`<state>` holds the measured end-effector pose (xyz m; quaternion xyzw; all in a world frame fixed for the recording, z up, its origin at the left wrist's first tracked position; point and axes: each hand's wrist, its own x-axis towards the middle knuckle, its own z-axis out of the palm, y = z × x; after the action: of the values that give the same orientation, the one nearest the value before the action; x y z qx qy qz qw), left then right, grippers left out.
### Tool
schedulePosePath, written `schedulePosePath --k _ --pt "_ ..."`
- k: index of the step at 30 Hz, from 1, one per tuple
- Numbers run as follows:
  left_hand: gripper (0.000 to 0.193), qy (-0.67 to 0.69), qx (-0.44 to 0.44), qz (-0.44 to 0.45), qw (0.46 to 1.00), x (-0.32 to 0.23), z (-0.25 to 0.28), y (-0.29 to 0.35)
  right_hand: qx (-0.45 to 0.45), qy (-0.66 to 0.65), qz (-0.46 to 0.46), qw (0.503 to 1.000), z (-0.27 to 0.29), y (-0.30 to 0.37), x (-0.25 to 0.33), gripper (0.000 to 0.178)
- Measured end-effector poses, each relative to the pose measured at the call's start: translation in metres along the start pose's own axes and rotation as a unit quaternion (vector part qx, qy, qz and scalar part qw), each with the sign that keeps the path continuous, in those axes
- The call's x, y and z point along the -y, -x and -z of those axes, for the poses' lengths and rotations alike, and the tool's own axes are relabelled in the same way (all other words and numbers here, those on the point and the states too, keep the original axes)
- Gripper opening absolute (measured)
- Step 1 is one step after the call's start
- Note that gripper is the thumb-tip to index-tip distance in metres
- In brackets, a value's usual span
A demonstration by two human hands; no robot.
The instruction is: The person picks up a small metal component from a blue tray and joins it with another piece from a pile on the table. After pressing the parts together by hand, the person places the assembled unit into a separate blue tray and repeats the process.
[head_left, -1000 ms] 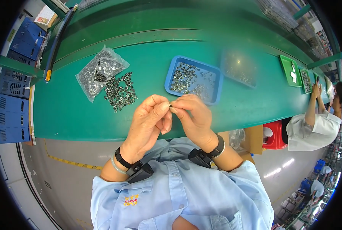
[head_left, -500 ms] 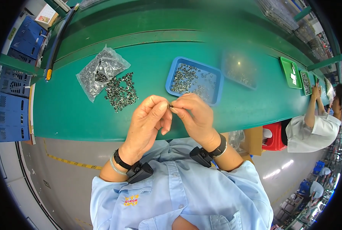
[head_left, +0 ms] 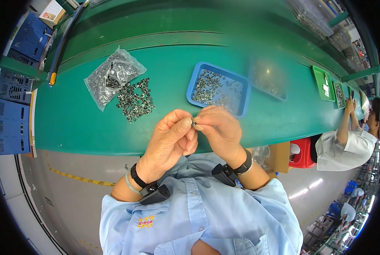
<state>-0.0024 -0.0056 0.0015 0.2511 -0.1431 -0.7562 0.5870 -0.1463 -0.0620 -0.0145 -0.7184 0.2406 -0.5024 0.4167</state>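
Note:
Between my fingertips is a small dark metal part (head_left: 193, 123), too small to name its kind. My left hand (head_left: 171, 135) pinches it from the left, thumb against forefinger. From the other side my right hand (head_left: 220, 129) closes thumb and finger on the same part. Both hands are held above the near edge of the green table. Just beyond my right hand sits a blue tray (head_left: 246, 95) with many small silvery parts in it. A loose pile of small dark and shiny metal parts (head_left: 134, 102) lies to the left, beside a clear plastic bag (head_left: 113, 70) full of similar pieces.
A blurred translucent tray or lid (head_left: 268, 80) lies right of the blue tray. Farther right are a green tray (head_left: 323, 83) and a co-worker (head_left: 343, 146) at the same bench. A red stool (head_left: 301, 154) and a cardboard box (head_left: 279, 157) stand below its edge.
My joined hands have shifted slightly right and nearer to me. The small part has turned a little between my fingertips, and my left fingers are curled more closely together.

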Motion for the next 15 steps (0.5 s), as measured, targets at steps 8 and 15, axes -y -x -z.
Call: schedulePosePath --k 8,15 --pt "0.017 -0.031 0.005 0.009 0.999 -0.004 0.003 0.002 0.035 0.038 0.056 0.997 0.003 -0.009 0.001 0.01" --pt "0.015 -0.107 -0.035 0.005 0.994 -0.01 0.002 0.003 0.062 0.073 0.067 0.993 0.007 -0.012 0.0 0.012"
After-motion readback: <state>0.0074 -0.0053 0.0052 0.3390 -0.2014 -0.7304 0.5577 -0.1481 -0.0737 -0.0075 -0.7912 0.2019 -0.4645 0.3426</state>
